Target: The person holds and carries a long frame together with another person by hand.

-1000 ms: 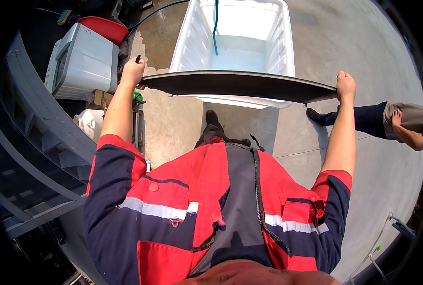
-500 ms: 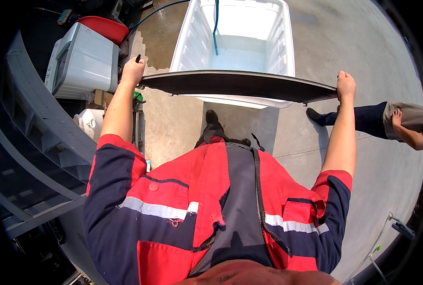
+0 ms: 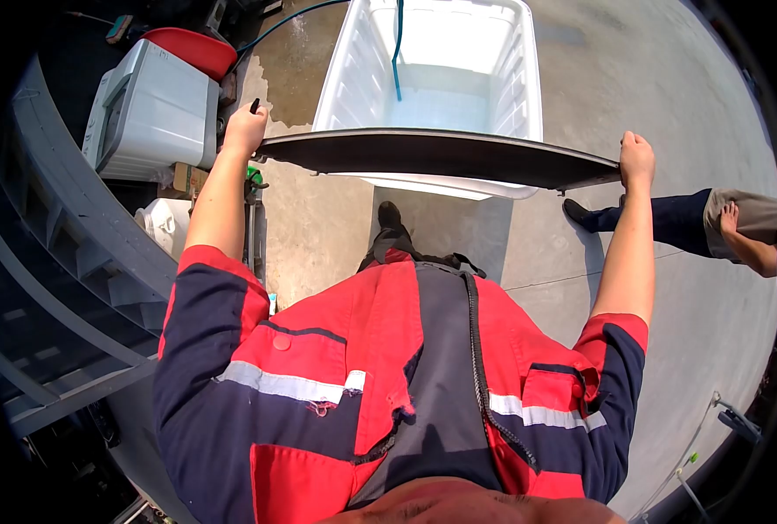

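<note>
A wide, dark, slightly curved panel (image 3: 441, 157) stretches across the front of me, held up by its two ends. My left hand (image 3: 246, 131) is closed round its left end, with a small black piece sticking up by the thumb. At the opposite end, my right hand (image 3: 637, 160) grips the panel's edge. Beyond and below it stands a big white plastic tub (image 3: 535, 79), its near rim partly hidden by the panel. Clear bluish water (image 3: 445, 98) lies in the tub, and a teal hose (image 3: 397, 52) hangs down into it.
On the left are a white-and-grey washing machine (image 3: 165, 109), a red basin (image 3: 196, 51), a white bucket (image 3: 165, 223) and a grey metal staircase (image 3: 82, 196). At right, another person's leg (image 3: 668, 223) and hand show. Wet concrete (image 3: 301, 61) lies beside the tub.
Almost nothing differs. Both hands keep the panel in nearly the same place, and a dark strap end near my waist has shifted slightly.
</note>
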Demonstrator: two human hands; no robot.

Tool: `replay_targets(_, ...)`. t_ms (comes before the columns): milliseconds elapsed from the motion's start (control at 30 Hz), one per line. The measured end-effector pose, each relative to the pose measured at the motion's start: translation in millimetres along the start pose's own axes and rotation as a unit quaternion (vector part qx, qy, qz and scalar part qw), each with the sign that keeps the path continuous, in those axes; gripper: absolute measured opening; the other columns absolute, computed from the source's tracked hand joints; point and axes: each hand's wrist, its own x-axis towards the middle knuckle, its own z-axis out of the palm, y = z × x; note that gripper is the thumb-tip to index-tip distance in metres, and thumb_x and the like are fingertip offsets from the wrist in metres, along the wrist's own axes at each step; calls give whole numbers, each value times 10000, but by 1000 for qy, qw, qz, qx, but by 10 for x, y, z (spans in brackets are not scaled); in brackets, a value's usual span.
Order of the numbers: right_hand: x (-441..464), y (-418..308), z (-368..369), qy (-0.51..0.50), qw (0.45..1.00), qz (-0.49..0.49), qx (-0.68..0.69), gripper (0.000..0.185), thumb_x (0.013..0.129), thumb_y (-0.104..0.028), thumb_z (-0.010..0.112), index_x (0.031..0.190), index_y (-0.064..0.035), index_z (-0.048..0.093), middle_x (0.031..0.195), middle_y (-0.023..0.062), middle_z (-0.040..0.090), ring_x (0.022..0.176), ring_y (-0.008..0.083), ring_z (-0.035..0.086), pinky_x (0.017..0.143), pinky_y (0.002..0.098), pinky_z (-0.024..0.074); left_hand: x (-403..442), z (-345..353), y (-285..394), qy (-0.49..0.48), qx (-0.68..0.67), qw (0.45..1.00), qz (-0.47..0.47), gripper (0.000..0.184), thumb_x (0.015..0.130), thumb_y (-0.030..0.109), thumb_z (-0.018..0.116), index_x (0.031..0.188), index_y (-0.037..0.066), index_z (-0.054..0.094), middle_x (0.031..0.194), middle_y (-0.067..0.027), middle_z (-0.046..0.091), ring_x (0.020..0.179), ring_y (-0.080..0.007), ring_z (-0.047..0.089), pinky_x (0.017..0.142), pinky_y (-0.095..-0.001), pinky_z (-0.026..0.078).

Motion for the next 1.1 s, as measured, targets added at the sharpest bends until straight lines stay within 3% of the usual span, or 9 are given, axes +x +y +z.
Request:
replay_targets(733, -14, -29, -13, -1, 1000, 5, -2, 395, 831, -343, 456, 847, 3, 647, 805, 185, 659, 761, 306, 618, 734, 418, 472, 16, 0, -14, -13, -8, 1000, -17, 344, 876, 297, 494, 929, -12, 635, 886, -253, 656, 858, -409, 629, 778, -450, 480)
replay_targets(933, 28, 24, 11, 1, 1000, -4, -9, 389, 832, -339, 464, 840, 4, 648, 769, 173, 654, 715, 284, 617, 705, 406, 475, -23, -36, 57, -20, 24, 999, 23, 331, 885, 294, 498, 953, -1, 631, 908, -244, 656, 881, -398, 626, 789, -442, 476)
replay_targets(1100, 66, 85, 64, 7, 1000, -3, 6, 376, 834, -329, 472, 823, 7, 640, 733, 156, 639, 667, 257, 605, 670, 403, 472, 11, 22, -34, -9, -27, 1000, -7, 331, 889, 295, 489, 929, -7, 621, 875, -246, 644, 852, -400, 624, 777, -440, 477)
